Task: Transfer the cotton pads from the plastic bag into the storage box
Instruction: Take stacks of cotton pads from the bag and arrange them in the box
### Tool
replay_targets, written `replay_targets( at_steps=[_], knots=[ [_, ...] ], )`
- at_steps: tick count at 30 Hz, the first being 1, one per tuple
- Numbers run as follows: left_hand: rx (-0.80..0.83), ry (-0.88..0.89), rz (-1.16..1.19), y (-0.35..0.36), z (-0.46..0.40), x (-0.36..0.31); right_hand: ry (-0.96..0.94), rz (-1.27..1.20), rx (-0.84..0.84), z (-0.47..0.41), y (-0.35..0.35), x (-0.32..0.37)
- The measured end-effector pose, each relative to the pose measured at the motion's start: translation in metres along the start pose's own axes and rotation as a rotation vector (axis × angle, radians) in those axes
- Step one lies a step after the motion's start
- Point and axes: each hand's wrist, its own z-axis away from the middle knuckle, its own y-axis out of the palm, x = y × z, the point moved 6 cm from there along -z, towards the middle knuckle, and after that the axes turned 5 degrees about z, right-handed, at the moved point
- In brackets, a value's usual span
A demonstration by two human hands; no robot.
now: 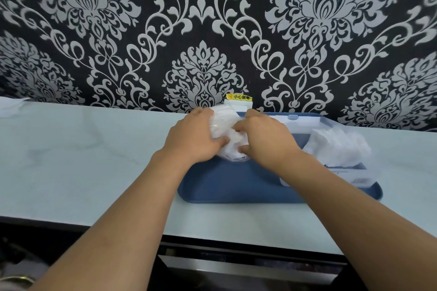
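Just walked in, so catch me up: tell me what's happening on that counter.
A person grips a clear plastic bag of cotton pads with the left hand and right hand, above a blue tray. To the right, a clear storage box on the tray already holds a pile of white pads.

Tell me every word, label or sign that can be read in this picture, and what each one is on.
"小心触电", black characters beside a small warning triangle, on the yellow sticker atop the white plastic socket cover against the patterned wall, behind the hands.

A thin line of print on the crinkled clear plastic bag, at its lower edge, is too small and blurred to read.

No other writing shows on the blue tray or the clear storage box.
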Motion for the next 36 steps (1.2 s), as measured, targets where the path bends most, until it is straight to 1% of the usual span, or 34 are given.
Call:
replay_targets(
  at_steps=[10,16,18,20,21,23,25,27,28,29,30,31,32,33,34,35,36],
  knots=[
    [0.054,0.037,-0.120,0.014,0.002,-0.011,-0.024,-0.172,0.075,0.001,0.006,-0.002],
    [0.055,0.031,-0.104,0.013,-0.003,-0.009,-0.045,-0.056,0.021,0.005,0.006,-0.002],
    [0.047,0.013,-0.100,0.013,-0.003,-0.007,-0.058,-0.092,0.009,0.005,0.006,-0.003],
    [0.041,-0.006,-0.097,0.013,-0.002,-0.007,-0.089,-0.232,-0.028,0.008,0.002,-0.006],
    [0.047,-0.020,-0.102,0.012,-0.003,-0.005,-0.108,-0.359,-0.056,0.012,-0.004,-0.008],
    [0.068,-0.026,-0.093,0.012,-0.006,-0.001,-0.115,-0.706,-0.089,0.023,-0.021,-0.014],
    [0.108,-0.031,-0.044,0.011,-0.009,0.003,-0.058,-1.020,-0.100,0.035,-0.034,-0.029],
    [0.165,-0.038,0.008,0.006,-0.005,0.004,0.050,-1.209,-0.051,0.044,-0.036,-0.046],
    [0.168,-0.030,0.047,0.001,-0.001,-0.001,0.099,-1.268,-0.014,0.047,-0.034,-0.053],
    [0.129,-0.004,0.114,-0.009,0.005,-0.010,0.133,-1.309,0.022,0.049,-0.033,-0.058],
    [0.045,0.058,0.225,-0.021,0.012,-0.026,0.157,-1.334,0.046,0.050,-0.031,-0.063],
    [-0.055,0.134,0.377,-0.032,0.020,-0.044,0.168,-1.352,0.059,0.050,-0.031,-0.066],
    [-0.119,0.195,0.557,-0.038,0.027,-0.062,0.176,-1.369,0.059,0.050,-0.031,-0.070],
    [-0.109,0.216,0.717,-0.037,0.032,-0.081,0.180,-1.388,0.051,0.050,-0.033,-0.072],
    [-0.044,0.201,0.850,-0.028,0.035,-0.096,0.178,-1.398,0.037,0.051,-0.034,-0.073],
    [0.038,0.164,0.934,-0.015,0.037,-0.109,0.168,-1.386,0.013,0.052,-0.037,-0.076],
    [0.105,0.117,0.966,-0.002,0.037,-0.119,0.145,-1.361,-0.015,0.054,-0.040,-0.077]
  ],
)
